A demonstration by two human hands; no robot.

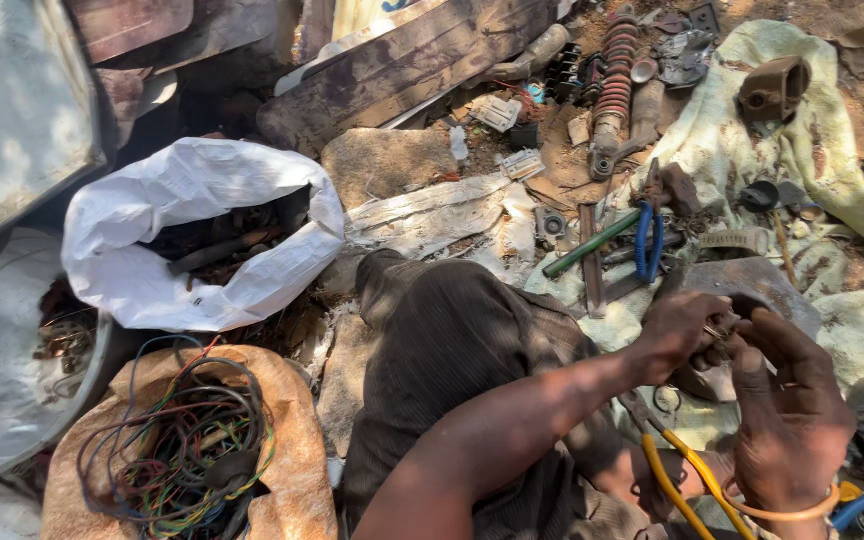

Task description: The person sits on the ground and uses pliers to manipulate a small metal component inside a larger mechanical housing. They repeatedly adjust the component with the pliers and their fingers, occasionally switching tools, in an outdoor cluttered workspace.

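Both hands, left hand (680, 335) and right hand (787, 400), are pinching a small metal part (720, 332), fingers closed on it. Risk: it's slipping into the cloth (752, 150) clutter, likely lost.

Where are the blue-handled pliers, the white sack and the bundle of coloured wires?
blue-handled pliers (648, 240), head view, on the blue grips.
white sack (192, 185), head view, on its upper rim.
bundle of coloured wires (187, 445), head view, on the coil's middle.
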